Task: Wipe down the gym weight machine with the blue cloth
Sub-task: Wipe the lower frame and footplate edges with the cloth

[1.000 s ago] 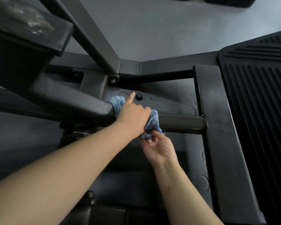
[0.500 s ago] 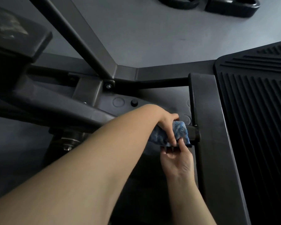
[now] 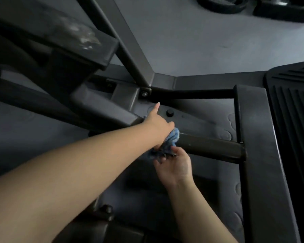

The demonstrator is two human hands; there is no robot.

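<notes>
The blue cloth [image 3: 172, 140] is wrapped over a round black bar [image 3: 211, 146] of the dark weight machine, at the bar's left end where it meets a thicker frame beam [image 3: 102, 109]. My left hand [image 3: 158, 125] grips the cloth from above, with its index finger stretched out toward the frame. Below the bar, my right hand [image 3: 174, 165] pinches the cloth's hanging ends. Most of the cloth is hidden under my left hand.
A ribbed black foot plate [image 3: 293, 120] lies at the right beside a flat frame rail [image 3: 256, 137]. A padded block [image 3: 47, 44] with pale scuffs sits at upper left. A diagonal strut [image 3: 130, 55] rises at centre. Black objects [image 3: 270, 6] lie on the grey floor beyond.
Both hands slid the cloth back left along the round bar, from its right end to its left end. My left index finger now points out again.
</notes>
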